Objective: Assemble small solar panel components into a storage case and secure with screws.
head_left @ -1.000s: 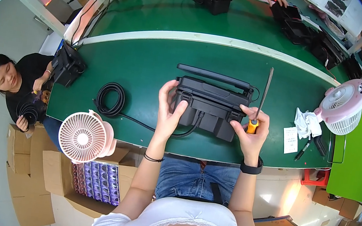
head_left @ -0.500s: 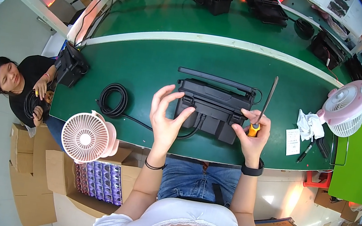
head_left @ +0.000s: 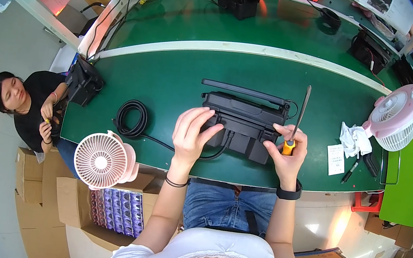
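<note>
A black plastic case (head_left: 241, 107) with a raised carrying handle (head_left: 244, 90) lies on the green table in front of me. My left hand (head_left: 190, 134) pinches the latch area at its left front, thumb below and fingers on top. My right hand (head_left: 290, 160) holds a screwdriver (head_left: 288, 147) with a yellow handle, its metal shaft pointing up and away. That hand's thumb and index finger also press on the right front latch (head_left: 268, 135). A black cable runs from the case's front, behind my left hand, to a coil (head_left: 120, 118) on the left.
A pink fan (head_left: 100, 160) stands at the near left edge, another pink fan (head_left: 398, 117) at the right. White tissue (head_left: 354, 140), a paper slip (head_left: 335, 159) and a black marker (head_left: 350, 170) lie right. A co-worker (head_left: 35, 98) sits left, by another black case (head_left: 84, 81).
My left hand's fingers have closed in onto the case's left latch. My right hand keeps its place. Across the table, an open black case and another person's hand have left the view.
</note>
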